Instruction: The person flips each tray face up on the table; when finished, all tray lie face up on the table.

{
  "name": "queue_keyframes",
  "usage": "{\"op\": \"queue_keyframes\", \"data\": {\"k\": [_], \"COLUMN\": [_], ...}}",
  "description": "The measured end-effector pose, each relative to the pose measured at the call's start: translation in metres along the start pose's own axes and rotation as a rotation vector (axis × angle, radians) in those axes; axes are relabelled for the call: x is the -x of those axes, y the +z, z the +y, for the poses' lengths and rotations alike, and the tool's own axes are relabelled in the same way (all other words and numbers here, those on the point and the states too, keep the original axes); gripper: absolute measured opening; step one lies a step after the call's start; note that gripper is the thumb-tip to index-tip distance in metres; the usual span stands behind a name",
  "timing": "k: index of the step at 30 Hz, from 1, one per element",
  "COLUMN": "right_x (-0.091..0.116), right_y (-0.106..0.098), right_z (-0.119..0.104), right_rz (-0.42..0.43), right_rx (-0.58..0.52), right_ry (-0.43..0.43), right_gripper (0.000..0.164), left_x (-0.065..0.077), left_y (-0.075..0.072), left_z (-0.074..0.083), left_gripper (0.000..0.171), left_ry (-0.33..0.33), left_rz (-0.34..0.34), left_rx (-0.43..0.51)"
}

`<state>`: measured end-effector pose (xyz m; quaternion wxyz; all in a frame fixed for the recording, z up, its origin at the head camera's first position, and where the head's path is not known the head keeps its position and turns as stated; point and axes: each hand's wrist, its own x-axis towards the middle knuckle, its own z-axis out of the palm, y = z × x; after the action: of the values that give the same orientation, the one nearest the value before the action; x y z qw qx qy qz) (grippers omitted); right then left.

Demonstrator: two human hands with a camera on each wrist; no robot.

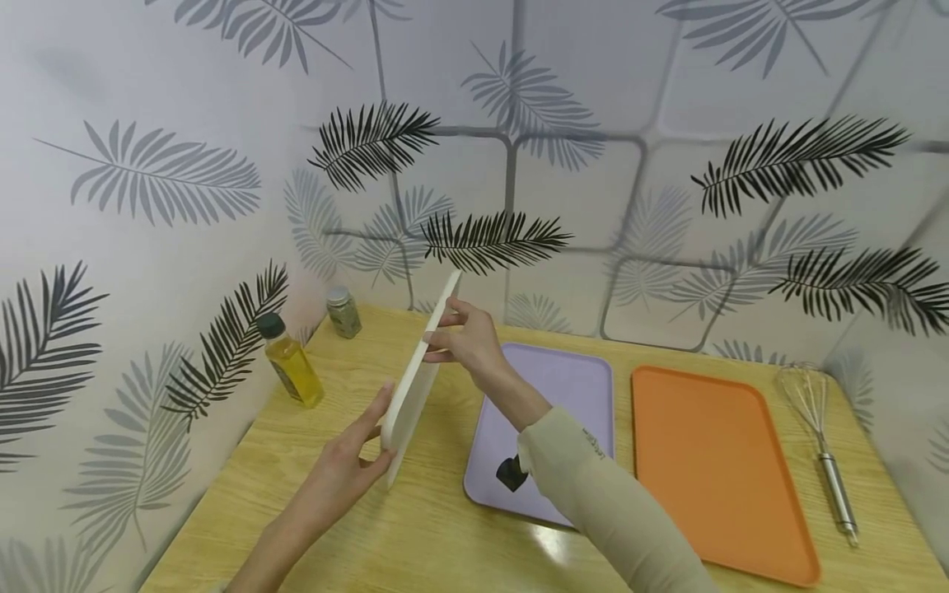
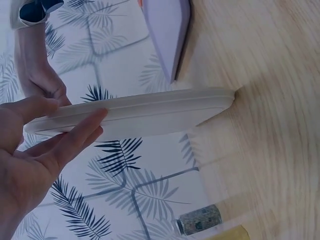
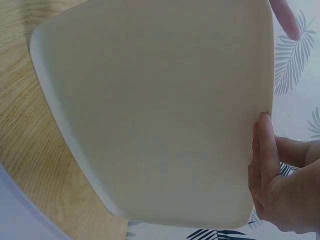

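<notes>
A white tray (image 1: pixel 418 371) stands tipped up on its side, between both hands. My left hand (image 1: pixel 348 461) grips its near end, thumb on one face and fingers on the other, as the left wrist view also shows. Farther along the same upper edge, my right hand (image 1: pixel 470 342) holds the tray with its fingers bent over the rim. The right wrist view shows the tray's broad flat face (image 3: pixel 150 115). Its lower edge is at or very near the wooden table (image 2: pixel 280 125); I cannot tell whether they touch.
Right of the white tray lies a purple tray (image 1: pixel 559 387) with a small black object (image 1: pixel 511 473) on it, partly behind the right sleeve. Beyond are an orange tray (image 1: pixel 712 461) and a whisk (image 1: pixel 834 486). At left stand an oil bottle (image 1: pixel 296 371) and a spice jar (image 1: pixel 343 313).
</notes>
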<state>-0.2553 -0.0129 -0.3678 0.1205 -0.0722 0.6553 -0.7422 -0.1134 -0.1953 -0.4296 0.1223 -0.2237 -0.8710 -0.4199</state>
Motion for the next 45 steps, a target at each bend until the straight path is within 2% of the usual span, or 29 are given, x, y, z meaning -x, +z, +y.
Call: {"op": "queue_keyframes", "data": {"k": [6, 12, 19, 23, 26, 29, 33, 36, 40, 43, 45], "right_x": [-0.002, -0.003, -0.004, -0.006, -0.008, -0.009, -0.007, -0.004, -0.002, -0.001, 0.000], "right_y": [0.003, 0.007, 0.008, 0.008, 0.009, 0.008, -0.003, -0.015, -0.027, -0.032, -0.032], "right_z": [0.000, 0.003, 0.004, 0.004, 0.005, 0.010, 0.028, 0.050, 0.082, 0.101, 0.110], "right_rz": [-0.009, -0.012, -0.040, -0.042, -0.030, 0.007, 0.080, 0.090, 0.021, -0.043, -0.077], "right_rx": [-0.017, -0.025, -0.021, -0.013, 0.008, 0.035, 0.112, 0.206, 0.336, 0.437, 0.507], "right_ry": [0.005, 0.000, 0.013, 0.001, -0.010, -0.032, -0.063, -0.029, 0.077, 0.151, 0.170], "right_gripper": [0.075, 0.075, 0.077, 0.078, 0.079, 0.073, 0.061, 0.059, 0.061, 0.062, 0.063], "left_x": [0.000, -0.003, -0.001, -0.001, -0.003, -0.003, -0.003, -0.003, -0.003, -0.002, -0.001], "left_y": [-0.003, -0.004, -0.003, -0.004, -0.005, -0.005, -0.006, -0.008, -0.012, -0.015, -0.017], "left_z": [0.006, 0.008, 0.010, 0.009, 0.008, 0.008, 0.008, 0.006, 0.005, 0.004, 0.003], "left_gripper": [0.074, 0.058, 0.050, 0.045, 0.042, 0.040, 0.038, 0.037, 0.036, 0.035, 0.034], "left_ry": [-0.001, 0.086, 0.072, 0.096, 0.109, 0.097, 0.098, 0.105, 0.089, 0.028, -0.019], "left_rz": [0.052, 0.183, 0.270, 0.326, 0.361, 0.382, 0.407, 0.425, 0.429, 0.424, 0.430], "left_rx": [-0.052, -0.089, -0.094, -0.084, -0.095, -0.092, -0.087, -0.092, -0.087, -0.040, 0.005]}}
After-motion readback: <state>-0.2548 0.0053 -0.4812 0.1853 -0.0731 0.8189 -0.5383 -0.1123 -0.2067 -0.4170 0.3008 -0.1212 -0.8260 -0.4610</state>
